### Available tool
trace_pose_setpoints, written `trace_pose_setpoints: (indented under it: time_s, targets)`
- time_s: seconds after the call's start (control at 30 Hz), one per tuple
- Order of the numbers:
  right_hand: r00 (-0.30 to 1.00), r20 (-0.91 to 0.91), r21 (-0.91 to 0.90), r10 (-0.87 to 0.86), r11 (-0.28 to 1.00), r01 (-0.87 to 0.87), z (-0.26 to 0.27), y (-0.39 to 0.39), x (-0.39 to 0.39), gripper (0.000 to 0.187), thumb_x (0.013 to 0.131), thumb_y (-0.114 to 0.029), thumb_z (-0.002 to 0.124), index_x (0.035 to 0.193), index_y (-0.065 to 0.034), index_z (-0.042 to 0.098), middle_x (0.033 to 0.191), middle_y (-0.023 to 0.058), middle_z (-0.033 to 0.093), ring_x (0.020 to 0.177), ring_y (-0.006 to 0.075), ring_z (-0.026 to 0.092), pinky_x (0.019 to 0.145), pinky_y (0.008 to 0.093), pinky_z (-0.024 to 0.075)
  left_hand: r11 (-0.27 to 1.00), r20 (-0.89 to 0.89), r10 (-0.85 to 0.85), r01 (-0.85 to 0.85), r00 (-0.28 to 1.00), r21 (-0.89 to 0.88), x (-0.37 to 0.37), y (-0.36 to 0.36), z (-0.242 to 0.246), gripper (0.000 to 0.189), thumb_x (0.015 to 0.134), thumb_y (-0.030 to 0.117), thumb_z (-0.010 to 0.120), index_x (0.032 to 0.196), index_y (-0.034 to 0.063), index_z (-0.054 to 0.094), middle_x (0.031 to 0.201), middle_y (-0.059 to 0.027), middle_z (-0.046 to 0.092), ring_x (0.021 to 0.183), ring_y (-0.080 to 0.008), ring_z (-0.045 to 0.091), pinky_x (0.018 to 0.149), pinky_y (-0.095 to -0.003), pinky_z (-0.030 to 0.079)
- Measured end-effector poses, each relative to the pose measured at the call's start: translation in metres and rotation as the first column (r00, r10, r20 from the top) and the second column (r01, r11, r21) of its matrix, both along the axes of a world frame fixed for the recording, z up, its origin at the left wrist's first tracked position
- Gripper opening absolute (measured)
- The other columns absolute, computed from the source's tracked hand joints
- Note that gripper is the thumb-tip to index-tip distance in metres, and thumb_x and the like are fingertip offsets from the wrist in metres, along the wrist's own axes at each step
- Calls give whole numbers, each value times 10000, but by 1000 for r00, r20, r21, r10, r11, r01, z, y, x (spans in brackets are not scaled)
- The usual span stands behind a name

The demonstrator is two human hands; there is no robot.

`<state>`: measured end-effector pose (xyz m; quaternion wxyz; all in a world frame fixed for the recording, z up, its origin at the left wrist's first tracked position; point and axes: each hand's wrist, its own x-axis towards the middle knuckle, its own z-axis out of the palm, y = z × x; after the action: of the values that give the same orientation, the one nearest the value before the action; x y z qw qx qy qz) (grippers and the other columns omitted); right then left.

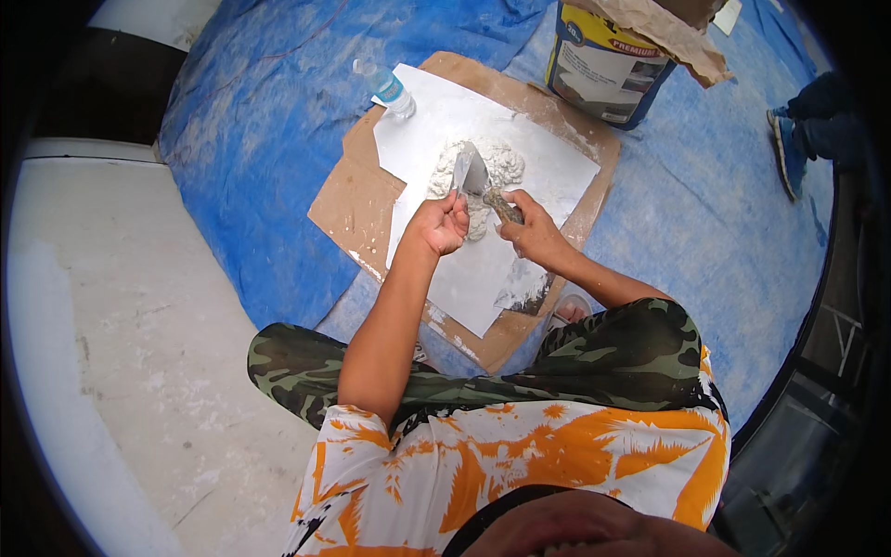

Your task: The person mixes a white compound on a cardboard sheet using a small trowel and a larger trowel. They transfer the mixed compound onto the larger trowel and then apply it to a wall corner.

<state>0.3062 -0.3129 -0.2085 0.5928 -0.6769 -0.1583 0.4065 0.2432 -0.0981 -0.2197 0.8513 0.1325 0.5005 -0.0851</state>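
My right hand [534, 230] grips the worn handle of a pointed trowel [476, 173], its metal blade directed away from me. In my left hand [443, 224] a thin, flat grey piece is pinched upright against or close beside the blade; its kind is unclear. Beneath both lies a lumpy heap of wet, whitish plaster-like mix [502, 160], spread on a white sheet [557, 150]. That sheet rests on brown cardboard [362, 202] with white smears.
A clear plastic water bottle [394, 90] stands at the sheet's far left corner. Beyond the cardboard, at right, is a large printed bag [598, 76] with torn brown paper on top. Blue sheeting [696, 209] covers the floor. Another person's shoe [786, 157] shows at far right.
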Motion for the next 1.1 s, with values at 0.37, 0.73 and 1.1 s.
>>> trace_pose_setpoints:
  time_s: [0.37,0.73,1.1]
  targets:
    - [172,-959,284,227,809,515,-44,1,2,345,1001,-295,404,1124,-29,585,718,43,524,441,87,420,374,240,308,-434,-229,-270,95,935,896,-35,-72,7,378,953,213,590,667,-30,542,579,-208,537,460,-312,524,492,-453,404]
    - [628,-731,526,268,807,268,2,-46,-1,396,976,-279,453,1287,-34,460,731,76,567,390,114,430,343,247,339,503,-13,-2,12,1000,864,-1,-29,-11,271,956,190,538,786,-20,559,646,-132,624,494,-277,623,474,-390,523]
    - [995,63,-169,80,983,-68,9,16,9,440,913,-268,607,1211,33,487,650,119,567,473,165,530,412,293,386,981,48,187,-189,981,36,-28,4,16,66,959,41,536,986,-2,578,813,-82,663,665,-148,664,560,-232,597]
